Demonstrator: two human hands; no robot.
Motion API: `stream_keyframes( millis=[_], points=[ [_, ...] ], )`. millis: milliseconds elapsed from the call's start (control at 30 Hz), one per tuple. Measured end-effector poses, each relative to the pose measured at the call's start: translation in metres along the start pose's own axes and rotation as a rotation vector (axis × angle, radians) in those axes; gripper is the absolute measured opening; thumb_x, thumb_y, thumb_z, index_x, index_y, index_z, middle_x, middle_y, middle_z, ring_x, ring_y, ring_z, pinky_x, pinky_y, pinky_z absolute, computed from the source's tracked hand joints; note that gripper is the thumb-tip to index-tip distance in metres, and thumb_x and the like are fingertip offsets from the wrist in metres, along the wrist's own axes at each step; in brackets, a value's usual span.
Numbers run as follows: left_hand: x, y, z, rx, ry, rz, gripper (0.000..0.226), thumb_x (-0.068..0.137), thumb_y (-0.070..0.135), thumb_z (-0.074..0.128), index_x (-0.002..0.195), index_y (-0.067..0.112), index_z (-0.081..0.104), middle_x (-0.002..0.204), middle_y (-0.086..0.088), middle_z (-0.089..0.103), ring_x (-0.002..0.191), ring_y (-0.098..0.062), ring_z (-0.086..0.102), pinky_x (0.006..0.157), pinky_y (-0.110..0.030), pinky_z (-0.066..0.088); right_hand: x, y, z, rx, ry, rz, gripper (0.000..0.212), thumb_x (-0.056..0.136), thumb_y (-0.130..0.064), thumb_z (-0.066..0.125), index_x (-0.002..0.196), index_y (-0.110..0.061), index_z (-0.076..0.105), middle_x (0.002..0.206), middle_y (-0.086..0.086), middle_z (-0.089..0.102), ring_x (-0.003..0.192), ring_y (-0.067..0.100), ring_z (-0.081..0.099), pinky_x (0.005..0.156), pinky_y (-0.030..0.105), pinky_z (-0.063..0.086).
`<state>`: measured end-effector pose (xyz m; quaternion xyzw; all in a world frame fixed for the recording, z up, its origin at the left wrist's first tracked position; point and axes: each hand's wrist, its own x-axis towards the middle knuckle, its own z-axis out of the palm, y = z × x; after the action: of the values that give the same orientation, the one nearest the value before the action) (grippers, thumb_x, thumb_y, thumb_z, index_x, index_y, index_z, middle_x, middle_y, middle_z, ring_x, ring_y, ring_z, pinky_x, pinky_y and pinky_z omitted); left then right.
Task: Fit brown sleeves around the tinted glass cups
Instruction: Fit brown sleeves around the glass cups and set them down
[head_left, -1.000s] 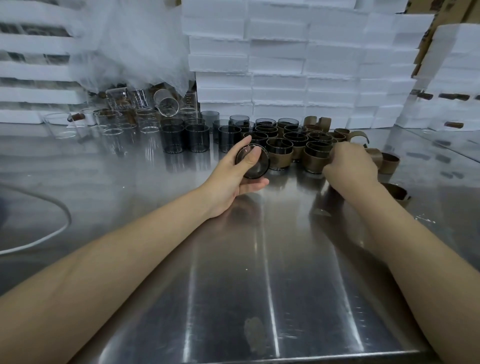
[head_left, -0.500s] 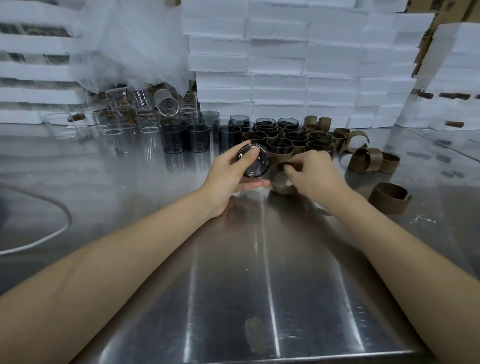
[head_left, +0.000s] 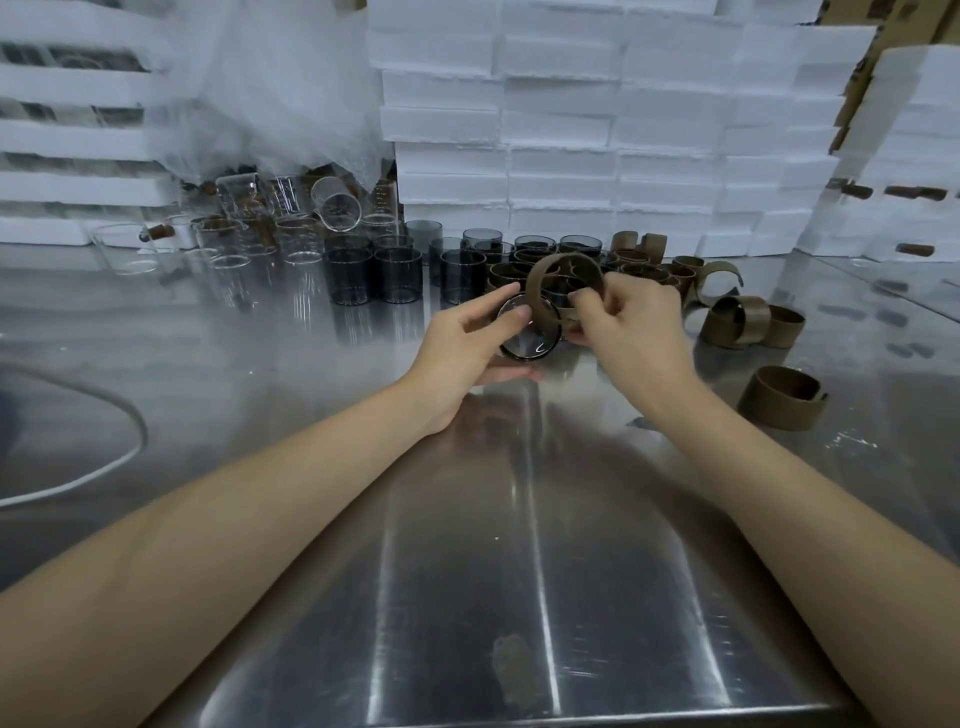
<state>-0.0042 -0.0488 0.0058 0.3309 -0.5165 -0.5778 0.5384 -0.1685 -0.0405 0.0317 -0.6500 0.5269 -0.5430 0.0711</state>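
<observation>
My left hand (head_left: 467, 343) grips a tinted glass cup (head_left: 530, 335) on its side, its round base turned toward me, just above the steel table. My right hand (head_left: 623, 325) pinches a brown sleeve (head_left: 563, 275), a curled band held upright so that its lower edge overlaps the cup's right side. Behind my hands stand bare tinted cups (head_left: 397, 275) and a cluster of cups wearing sleeves (head_left: 639, 270).
Loose brown sleeves lie at the right (head_left: 737, 322) (head_left: 782, 397). Clear glass cups (head_left: 291, 239) crowd the back left under plastic wrap. White foam boxes (head_left: 571, 130) are stacked along the back. A white cable (head_left: 104, 467) curves at the left on the steel table (head_left: 519, 571).
My right hand left the sleeve pile at the right, came to the cup with one brown sleeve, and lifted it against the cup. My left hand kept the cup nearly still.
</observation>
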Motion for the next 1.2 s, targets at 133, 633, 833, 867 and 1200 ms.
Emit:
stream_keyframes(
  millis=[133, 633, 833, 867, 1200],
  points=[
    [-0.002, 0.004, 0.0, 0.014, -0.008, -0.031, 0.04, 0.096, 0.043, 0.057, 0.124, 0.016, 0.065, 0.113, 0.007, 0.071, 0.092, -0.035, 0.073, 0.078, -0.041, 0.061, -0.003, -0.003, 0.003, -0.05, -0.073, -0.075, 0.049, 0.087, -0.01, 0.054, 0.048, -0.017, 0.025, 0.045, 0.001, 0.028, 0.048, 0.011, 0.024, 0.052, 0.031, 0.024],
    [-0.007, 0.002, 0.006, 0.166, -0.108, 0.048, 0.038, 0.09, -0.003, 0.054, 0.122, 0.013, 0.067, 0.118, -0.017, 0.067, 0.095, -0.021, 0.07, 0.072, -0.032, 0.06, -0.001, 0.001, 0.004, 0.104, -0.222, 0.017, 0.043, 0.083, -0.003, 0.057, 0.046, -0.007, 0.035, 0.047, 0.004, 0.027, 0.043, 0.007, 0.022, 0.046, 0.011, 0.028],
    [-0.007, 0.002, 0.007, 0.192, -0.095, 0.009, 0.05, 0.089, -0.008, 0.05, 0.135, 0.008, 0.056, 0.121, -0.019, 0.066, 0.086, -0.032, 0.072, 0.071, -0.03, 0.06, 0.005, 0.011, 0.003, 0.204, -0.24, 0.042, 0.05, 0.078, 0.002, 0.059, 0.043, -0.017, 0.028, 0.042, -0.006, 0.024, 0.045, 0.006, 0.026, 0.053, 0.022, 0.034],
    [-0.007, 0.002, 0.006, 0.197, -0.096, 0.013, 0.049, 0.089, -0.008, 0.05, 0.135, 0.008, 0.057, 0.12, -0.019, 0.066, 0.084, -0.034, 0.072, 0.069, -0.028, 0.06, 0.006, 0.013, 0.002, 0.22, -0.25, 0.048, 0.052, 0.077, 0.002, 0.059, 0.042, -0.021, 0.028, 0.043, -0.006, 0.024, 0.047, 0.008, 0.027, 0.056, 0.027, 0.035],
    [-0.009, 0.006, 0.005, 0.128, -0.077, 0.011, 0.042, 0.092, -0.001, 0.061, 0.132, 0.011, 0.059, 0.122, -0.02, 0.065, 0.073, -0.034, 0.073, 0.063, -0.024, 0.058, 0.011, 0.024, -0.002, 0.458, -0.316, 0.194, 0.025, 0.084, -0.01, 0.073, 0.066, -0.014, 0.055, 0.058, 0.0, 0.063, 0.064, 0.012, 0.065, 0.065, 0.024, 0.056]
  ],
)
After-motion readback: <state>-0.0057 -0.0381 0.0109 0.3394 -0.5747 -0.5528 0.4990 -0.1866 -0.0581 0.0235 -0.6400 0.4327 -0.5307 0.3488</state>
